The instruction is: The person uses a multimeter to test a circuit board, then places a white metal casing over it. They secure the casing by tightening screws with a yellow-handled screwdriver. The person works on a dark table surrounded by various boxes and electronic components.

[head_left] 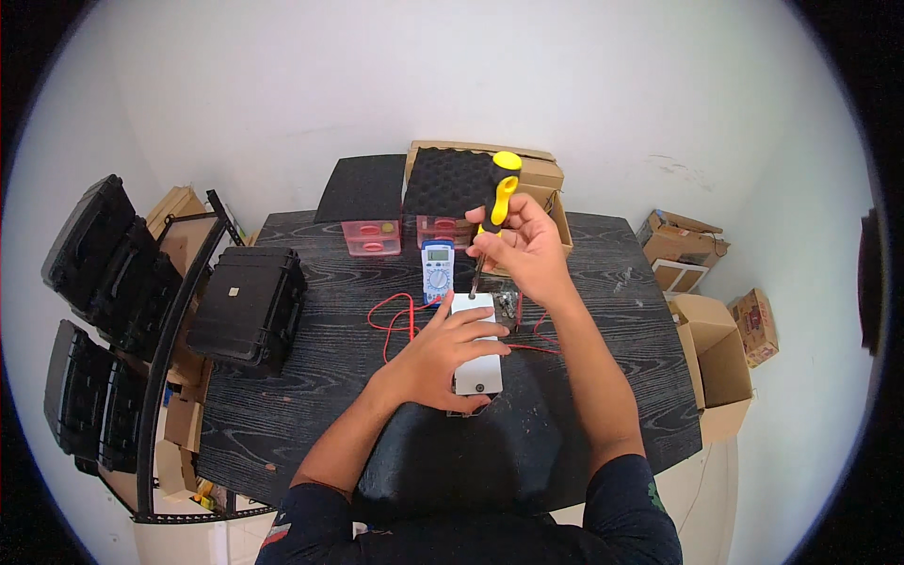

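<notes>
A white rectangular box [478, 375] lies on the black wood-grain table in front of me. My left hand [435, 356] grips it, fingers spread across its top and thumb by its near end. A dark screw shows at that end. In my right hand [529, 252] is a yellow and black screwdriver [505, 193], held nearly upright with fingers closed round the lower handle. Its shaft points down to the far end of the box, where the tip meets or nearly meets a screw. Just beyond the box stands a blue and white multimeter [438, 275].
Small metal parts [508, 303] sit right of the box. Red test leads [400, 315] curl beside it. Farther back are drawer units [372, 235] topped with black foam and a cardboard box [537, 169]. A black hard case [247, 306] stands left; an open carton [716, 363] is right.
</notes>
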The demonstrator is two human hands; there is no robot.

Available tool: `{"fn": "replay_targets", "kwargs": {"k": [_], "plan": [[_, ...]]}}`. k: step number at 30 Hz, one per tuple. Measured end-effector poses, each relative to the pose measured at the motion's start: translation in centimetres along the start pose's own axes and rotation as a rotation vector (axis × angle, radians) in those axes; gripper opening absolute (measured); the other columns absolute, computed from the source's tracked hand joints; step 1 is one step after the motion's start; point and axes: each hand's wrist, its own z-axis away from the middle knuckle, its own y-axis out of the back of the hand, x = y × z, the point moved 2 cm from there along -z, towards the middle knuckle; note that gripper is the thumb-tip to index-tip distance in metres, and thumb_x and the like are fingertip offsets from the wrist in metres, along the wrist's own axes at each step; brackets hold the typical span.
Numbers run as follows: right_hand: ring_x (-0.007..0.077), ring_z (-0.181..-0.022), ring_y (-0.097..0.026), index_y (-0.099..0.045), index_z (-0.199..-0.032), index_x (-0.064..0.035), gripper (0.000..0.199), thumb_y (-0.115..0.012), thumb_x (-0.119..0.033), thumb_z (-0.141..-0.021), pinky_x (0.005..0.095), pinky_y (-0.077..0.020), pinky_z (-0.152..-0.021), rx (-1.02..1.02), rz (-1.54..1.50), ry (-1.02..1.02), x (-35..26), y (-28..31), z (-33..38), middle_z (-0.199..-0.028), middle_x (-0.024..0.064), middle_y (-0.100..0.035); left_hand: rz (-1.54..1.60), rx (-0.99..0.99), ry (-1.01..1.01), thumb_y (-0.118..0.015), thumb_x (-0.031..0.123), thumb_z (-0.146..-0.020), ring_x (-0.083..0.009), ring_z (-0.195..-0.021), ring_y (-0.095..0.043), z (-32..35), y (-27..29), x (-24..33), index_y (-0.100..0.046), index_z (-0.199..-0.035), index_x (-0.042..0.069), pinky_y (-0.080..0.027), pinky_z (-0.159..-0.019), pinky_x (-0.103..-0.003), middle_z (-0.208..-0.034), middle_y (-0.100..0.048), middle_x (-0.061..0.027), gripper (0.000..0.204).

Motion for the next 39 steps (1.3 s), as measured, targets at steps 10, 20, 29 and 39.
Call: {"fn": "replay_targets", "kwargs": {"k": [10, 20, 29, 39], "plan": [[0.0112, -0.087, -0.071, -0.052, -0.135, -0.0023, 0.038, -0.072, -0.006, -0.103, 0.0253, -0.0598, -0.069, -0.005, 0.032, 0.034, 0.8, 0.1, -0.2, -0.117, 0.0098, -0.072, -0.004, -0.001, 0.003, -0.088, 0.042, -0.074, -0.037, -0.153, -0.045, 0.0, 0.0, 0.0, -0.072, -0.135, 0.017, -0.01, -0.124, -0.083, -0.15, -0.063, -0.0088, 0.069], [0.0059, -0.084, -0.068, -0.056, -0.119, -0.0039, 0.034, -0.082, -0.01, -0.098, 0.0234, -0.0583, -0.065, 0.001, 0.017, 0.048, 0.0, -0.5, -0.2, -0.103, 0.0031, -0.066, 0.0, -0.005, 0.016, -0.089, 0.043, -0.072, -0.0365, -0.155, -0.044, 0.2, -0.3, -0.3, -0.071, -0.138, 0.019, -0.007, -0.124, -0.082, -0.152, -0.063, -0.0066, 0.073], [0.0132, -0.088, -0.075, -0.059, -0.125, -0.0044, 0.031, -0.077, -0.005, -0.1, 0.0265, -0.0623, -0.067, -0.029, -0.046, -0.004, 0.0, -0.1, -0.4, -0.113, 0.0077, -0.072, -0.005, -0.002, 0.006, -0.089, 0.043, -0.072, -0.0367, -0.154, -0.044, 0.1, -0.2, -0.2, -0.071, -0.137, 0.018, -0.008, -0.124, -0.082, -0.151, -0.063, -0.0071, 0.072], [0.0122, -0.086, -0.074, -0.059, -0.128, -0.0024, 0.031, -0.076, -0.007, -0.102, 0.0248, -0.0588, -0.066, 0.069, 0.012, 0.052, 0.2, -0.2, -0.5, -0.113, 0.0099, -0.075, -0.011, -0.01, 0.005, -0.088, 0.045, -0.073, -0.0371, -0.154, -0.044, 0.1, -0.3, -0.3, -0.07, -0.137, 0.019, -0.006, -0.125, -0.081, -0.152, -0.062, -0.0074, 0.071]]}}
